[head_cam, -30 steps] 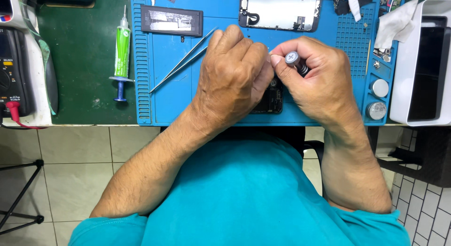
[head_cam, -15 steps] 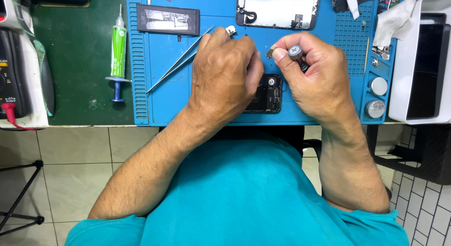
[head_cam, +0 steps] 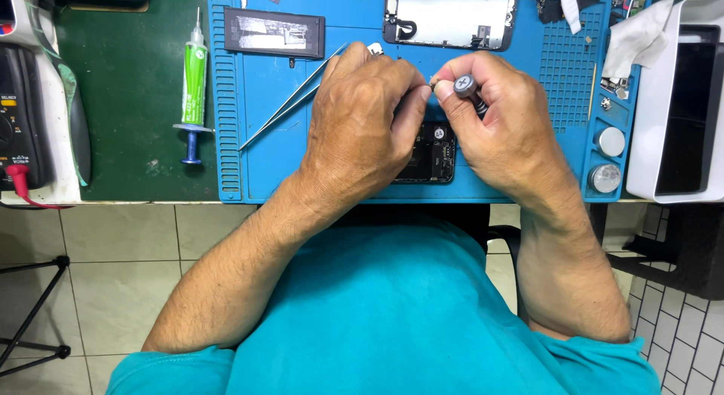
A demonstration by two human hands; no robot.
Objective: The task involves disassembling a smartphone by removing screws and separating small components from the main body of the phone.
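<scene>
We judge the open phone (head_cam: 431, 155) light and fragile: our left hand (head_cam: 362, 123) steadies it, right hand (head_cam: 501, 127) grip pinched around a thin screwdriver (head_cam: 467, 89).

This is an electronics repair bench: a blue silicone work mat (head_cam: 256, 169) holds tweezers (head_cam: 290, 108), a detached phone screen (head_cam: 451, 16), a flat battery (head_cam: 274, 33), beside a multimeter (head_cam: 19, 131).

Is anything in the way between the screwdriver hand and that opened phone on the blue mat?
Nothing visible. The right hand holds the screwdriver directly over the phone; the left hand rests beside it, covering the phone's left part.
</scene>
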